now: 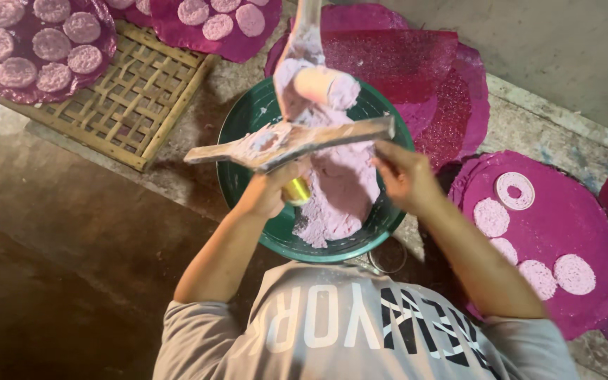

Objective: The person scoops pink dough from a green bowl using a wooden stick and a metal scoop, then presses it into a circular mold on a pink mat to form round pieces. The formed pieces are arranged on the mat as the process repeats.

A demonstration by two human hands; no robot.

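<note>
Dough [339, 190], pale purple, fills the green basin [241, 127], the landmark for all positions. Above the basin's centre, a wooden mould paddle [297, 141] lies crosswise. Left hand [272, 190], at the basin's near-left rim, clenches a yellow cylinder [295, 190] just under the paddle. Right hand [402, 172], at the near-right rim, grips the paddle's end. Purple sheets [564, 232] with pale discs [575, 274] lie right of the basin; a bamboo rack [128, 98] lies left.

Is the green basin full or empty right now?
Partly full. The green basin holds a heap of pale purple dough across its middle, while bare green wall shows at the left side.
</note>
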